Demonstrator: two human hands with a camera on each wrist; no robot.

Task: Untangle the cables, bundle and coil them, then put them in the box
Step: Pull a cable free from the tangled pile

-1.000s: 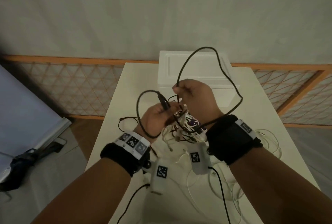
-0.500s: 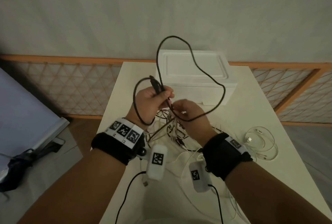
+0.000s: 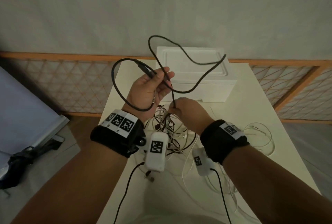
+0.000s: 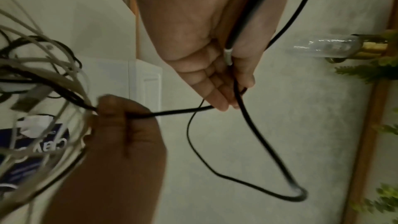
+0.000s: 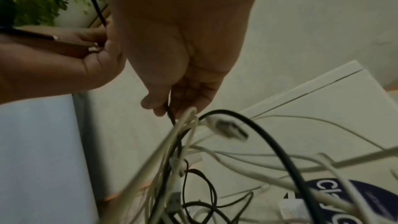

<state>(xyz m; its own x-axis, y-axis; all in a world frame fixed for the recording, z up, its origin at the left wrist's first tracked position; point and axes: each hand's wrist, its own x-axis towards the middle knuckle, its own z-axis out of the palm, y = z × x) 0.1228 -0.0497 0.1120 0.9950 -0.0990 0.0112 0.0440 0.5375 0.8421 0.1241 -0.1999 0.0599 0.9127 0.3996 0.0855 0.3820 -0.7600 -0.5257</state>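
Black cable [image 3: 186, 58] looped in the air above a pale worktop [image 3: 251, 101].

Left hand [image 3: 149, 90] gripped its plug end; right hand [image 3: 188, 110] pinched it above the tangled cables [image 3: 168, 133]. White box [image 3: 194, 72] stood behind, before a grey wall [image 3: 161, 8] and lattice rail [image 3: 62, 83].

I see both forearms bare, each wrist wrapped in a broad black band [image 3: 115, 138]. A white strip printed with square black-and-white code markers [image 3: 121, 122] crosses the top of each band. Under each wrist hangs a white camera pod [image 3: 156, 151] bearing one more code marker, with a thin black lead [image 3: 125, 187] trailing from its near end.
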